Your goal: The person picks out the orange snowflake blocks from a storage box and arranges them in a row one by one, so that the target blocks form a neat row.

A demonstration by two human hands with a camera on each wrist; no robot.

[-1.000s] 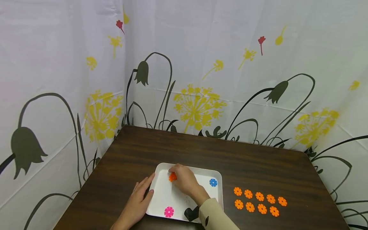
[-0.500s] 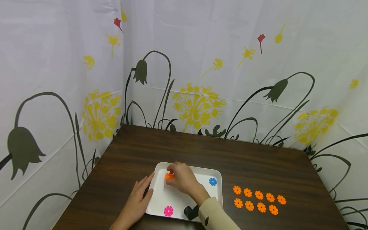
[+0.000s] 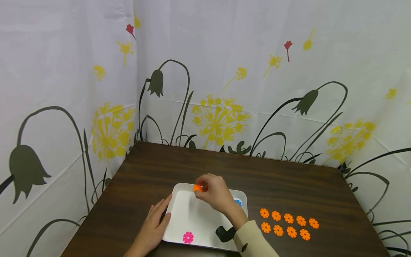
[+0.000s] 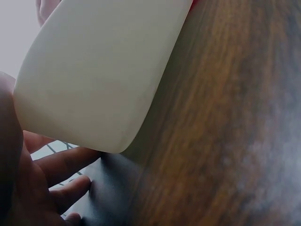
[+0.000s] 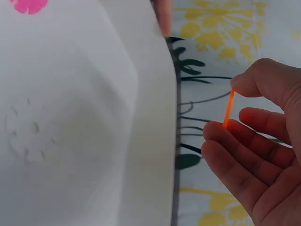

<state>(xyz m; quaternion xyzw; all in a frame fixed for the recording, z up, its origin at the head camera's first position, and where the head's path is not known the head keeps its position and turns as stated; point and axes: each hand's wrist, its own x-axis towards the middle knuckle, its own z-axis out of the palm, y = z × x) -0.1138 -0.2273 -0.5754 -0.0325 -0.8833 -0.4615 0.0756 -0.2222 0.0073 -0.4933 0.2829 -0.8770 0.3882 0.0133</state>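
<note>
Between thumb and fingertips my right hand (image 3: 216, 192) pinches a thin orange notched disc (image 3: 197, 188), seen edge-on as an orange disc (image 5: 229, 109) in the right wrist view. The hand is above the far part of a white tray (image 3: 189, 214). My left hand (image 3: 152, 225) rests against the tray's left side with its fingers extended. A pink disc (image 3: 188, 237) lies in the tray's near left corner. Partly behind my right hand, a blue disc (image 3: 238, 202) lies at the far right. In the left wrist view, the tray's outer wall (image 4: 99, 80) hides part of my left hand (image 4: 42, 183).
Right of the tray, several orange discs (image 3: 291, 232) lie in two rows on the dark wooden table (image 3: 167, 160). A black wrist mount (image 3: 225, 234) is over the tray's near right part. A flower-patterned white curtain (image 3: 208, 43) hangs behind the table.
My right hand has lifted the orange disc from the tray's far left area and moved it right and toward the far rim. The left hand has stayed at the tray's side.
</note>
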